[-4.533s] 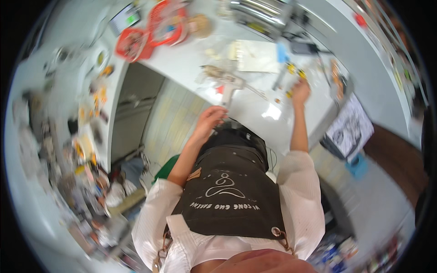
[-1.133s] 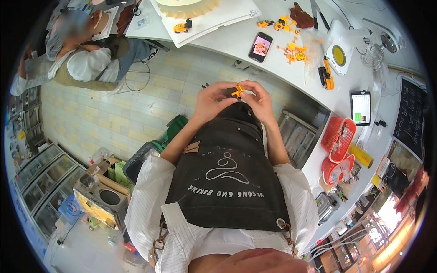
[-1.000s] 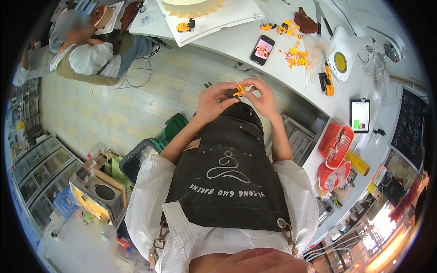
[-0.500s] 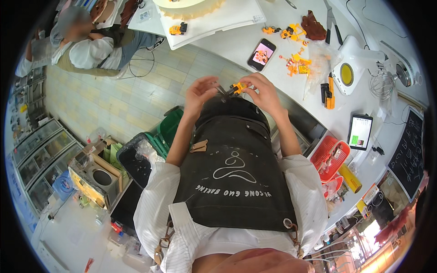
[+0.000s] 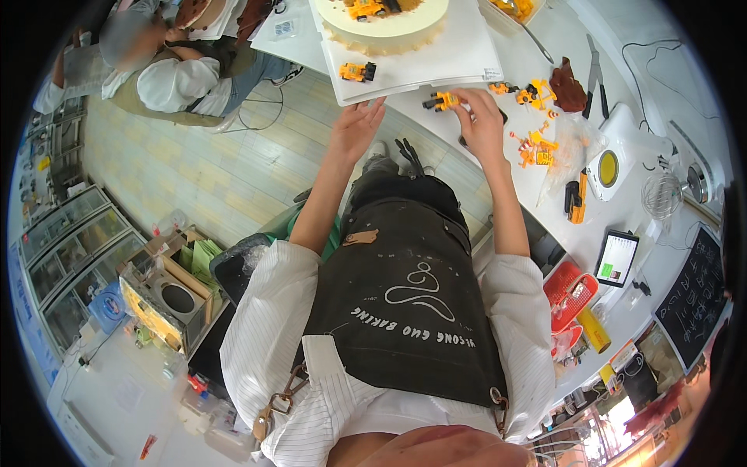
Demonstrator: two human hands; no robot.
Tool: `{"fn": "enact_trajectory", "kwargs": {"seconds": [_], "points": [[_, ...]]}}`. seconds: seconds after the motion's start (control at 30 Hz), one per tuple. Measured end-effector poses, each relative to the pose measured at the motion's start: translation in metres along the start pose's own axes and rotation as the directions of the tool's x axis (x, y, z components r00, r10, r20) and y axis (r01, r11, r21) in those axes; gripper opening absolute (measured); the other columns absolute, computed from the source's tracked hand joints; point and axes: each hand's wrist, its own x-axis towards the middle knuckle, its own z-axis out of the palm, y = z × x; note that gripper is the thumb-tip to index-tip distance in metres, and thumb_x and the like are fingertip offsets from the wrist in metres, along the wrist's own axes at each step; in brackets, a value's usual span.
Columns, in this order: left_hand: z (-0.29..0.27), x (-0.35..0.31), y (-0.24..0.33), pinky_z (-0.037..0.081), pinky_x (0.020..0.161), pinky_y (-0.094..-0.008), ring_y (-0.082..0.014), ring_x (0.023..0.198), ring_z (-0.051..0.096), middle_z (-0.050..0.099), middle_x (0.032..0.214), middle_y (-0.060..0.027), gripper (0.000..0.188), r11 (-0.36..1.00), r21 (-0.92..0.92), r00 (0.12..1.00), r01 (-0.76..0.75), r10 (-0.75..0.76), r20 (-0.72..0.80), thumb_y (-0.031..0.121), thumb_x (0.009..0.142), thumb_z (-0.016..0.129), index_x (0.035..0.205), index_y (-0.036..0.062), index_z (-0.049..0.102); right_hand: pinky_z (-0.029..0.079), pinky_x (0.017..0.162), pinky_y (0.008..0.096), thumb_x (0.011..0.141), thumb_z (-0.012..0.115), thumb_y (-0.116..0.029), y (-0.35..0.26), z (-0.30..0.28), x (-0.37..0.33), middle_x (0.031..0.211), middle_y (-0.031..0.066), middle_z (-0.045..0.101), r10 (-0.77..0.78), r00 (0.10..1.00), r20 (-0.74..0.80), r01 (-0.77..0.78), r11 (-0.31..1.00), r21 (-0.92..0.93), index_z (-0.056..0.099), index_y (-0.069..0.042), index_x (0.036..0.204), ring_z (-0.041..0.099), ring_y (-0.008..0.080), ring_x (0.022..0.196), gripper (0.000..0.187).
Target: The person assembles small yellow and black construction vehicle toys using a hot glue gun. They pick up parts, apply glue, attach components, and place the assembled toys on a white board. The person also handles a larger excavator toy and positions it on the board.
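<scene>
With 12 o'clock at the top of your view, the white counter (image 5: 566,27) sweeps from 12 to 4 o'clock. At 12, its edge carries a flat white rectangular board (image 5: 424,68), and on that stands a round, cream-coloured cake (image 5: 426,23) topped with a yellow toy digger (image 5: 369,9). A red plastic lattice basket (image 5: 560,313) sits between 3 and 4. Near 2 lies a clear, crumpled plastic bag (image 5: 572,159).

Your left hand (image 5: 359,128), just before 12, has its fingers extended and holds nothing; its tips reach the board's near edge, though you cannot tell whether they touch. Your right hand (image 5: 476,113), between 1 and 2, pinches a small yellow-and-black toy vehicle (image 5: 444,101) at 1 o'clock, just beside the board. Another yellow-and-black toy truck (image 5: 357,72) rests on the board before the cake. Smallest, at 2, are orange-and-white toy road signs (image 5: 537,149).
</scene>
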Motion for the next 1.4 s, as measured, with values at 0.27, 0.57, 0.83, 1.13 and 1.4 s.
{"fn": "enact_trajectory", "kwargs": {"seconds": [0.27, 0.57, 0.83, 1.13, 1.4], "points": [[-0.007, 0.004, 0.013, 0.038, 0.117, -0.0419, -0.0353, 0.146, 0.036, 0.038, 0.157, -0.0116, 0.061, 0.999, 0.043, 0.999, 0.002, -0.003, 0.035, -0.003, 0.09, 0.058, 0.148, 0.0037, 0.041, 0.055, 0.08, 0.0364, 0.081, 0.073, -0.004, 0.017, 0.065, 0.059, 0.103, 0.0044, 0.069, -0.209, 0.976, -0.058, 0.196, 0.965, -0.172, 0.072, -0.011, 0.11, 0.064, 0.0259, 0.095, 0.03], [-0.013, 0.005, 0.026, 0.038, 0.117, -0.0408, -0.0338, 0.145, 0.038, 0.039, 0.157, -0.011, 0.063, 0.998, 0.063, 0.999, 0.015, -0.018, 0.04, -0.003, 0.09, 0.06, 0.149, 0.0043, 0.04, 0.058, 0.075, 0.0341, 0.08, 0.07, -0.004, 0.019, 0.076, 0.076, 0.101, 0.0003, 0.071, -0.305, 0.952, 0.029, 0.301, 0.915, -0.27, 0.074, -0.015, 0.109, 0.067, 0.0212, 0.094, 0.032], [-0.015, 0.008, 0.03, 0.04, 0.116, -0.0402, -0.0333, 0.145, 0.039, 0.04, 0.156, -0.0107, 0.062, 0.995, 0.087, 0.998, 0.045, -0.048, 0.03, -0.004, 0.091, 0.059, 0.149, 0.0051, 0.041, 0.058, 0.074, 0.033, 0.08, 0.068, -0.004, 0.017, 0.076, 0.072, 0.1, -0.0011, 0.071, -0.315, 0.949, 0.03, 0.308, 0.899, -0.311, 0.074, -0.015, 0.109, 0.067, 0.0203, 0.093, 0.032], [-0.014, 0.006, 0.034, 0.04, 0.116, -0.0383, -0.034, 0.149, 0.034, 0.038, 0.156, -0.0124, 0.062, 0.992, 0.108, 0.997, 0.06, -0.065, 0.043, -0.005, 0.091, 0.057, 0.15, 0.0031, 0.039, 0.058, 0.075, 0.0322, 0.077, 0.063, 0.003, 0.008, 0.083, 0.072, 0.105, 0.0014, 0.072, -0.318, 0.946, 0.059, 0.319, 0.89, -0.325, 0.073, -0.012, 0.114, 0.068, 0.0212, 0.094, 0.04], [-0.011, 0.003, 0.038, 0.044, 0.112, -0.0371, -0.0322, 0.143, 0.042, 0.038, 0.155, -0.0089, 0.064, 0.985, 0.136, 0.995, 0.103, -0.104, -0.004, -0.008, 0.091, 0.06, 0.15, 0.0049, 0.039, 0.058, 0.078, 0.0319, 0.078, 0.063, -0.003, 0.01, 0.077, 0.077, 0.108, -0.001, 0.07, -0.341, 0.922, 0.185, 0.387, 0.84, -0.38, 0.069, -0.015, 0.116, 0.067, 0.019, 0.1, 0.041]]}}
